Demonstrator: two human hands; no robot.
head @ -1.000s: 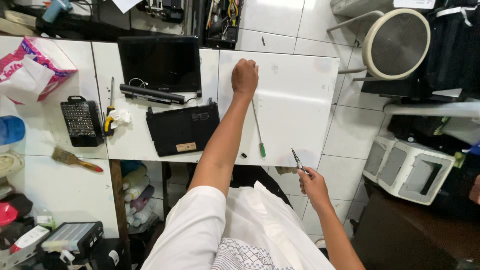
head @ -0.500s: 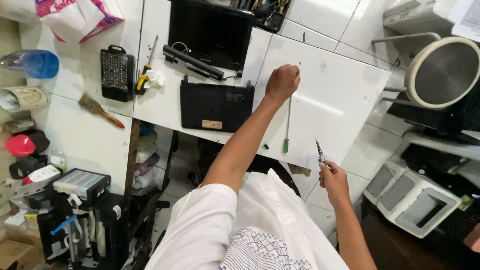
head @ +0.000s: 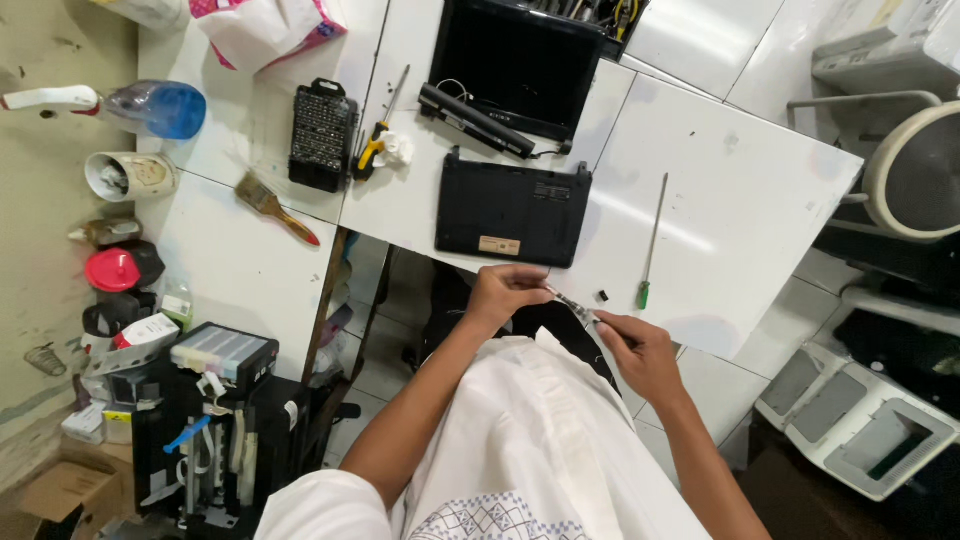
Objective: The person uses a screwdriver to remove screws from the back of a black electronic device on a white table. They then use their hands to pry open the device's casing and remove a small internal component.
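Observation:
My left hand and my right hand are together over my lap, just below the white table's front edge. Both pinch a small thin metal tool between their fingertips, one hand at each end. Just beyond the hands a black laptop base lies upside down on the table. A long screwdriver with a green handle rests to its right, with a tiny black part beside the handle.
A black laptop screen and a long black battery lie farther back. On the left are a black bit set, a yellow-handled screwdriver, a brush, a blue spray bottle and a cup. A round fan stands right.
My left hand has pulled back from the screwdriver on the table and joined my right hand on the small metal tool. The camera view has swung left and downward.

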